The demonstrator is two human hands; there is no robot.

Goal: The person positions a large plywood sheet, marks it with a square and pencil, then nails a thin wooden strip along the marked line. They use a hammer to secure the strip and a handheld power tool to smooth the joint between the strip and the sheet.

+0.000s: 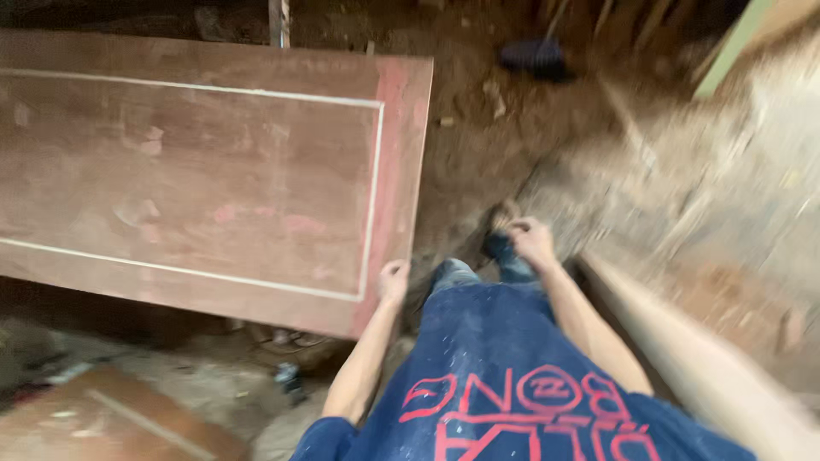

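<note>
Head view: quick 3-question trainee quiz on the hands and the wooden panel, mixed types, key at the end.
1. True or false: the left hand touches the reddish wooden panel.
2. The panel's pale inlaid line forms: A) a circle B) a rectangular border C) a diagonal cross.
3. Where is the right hand relative to the panel?

Key
1. True, at its near right corner.
2. B.
3. Off to its right, apart from it, low over the dirt floor; whether it holds anything is too blurred to tell.

Panel [205, 171]: large reddish-brown wooden board, thin pale inlaid border line, worn patches
Pose: lying flat, raised above dirt floor
Contact: near corner edge touched
</note>
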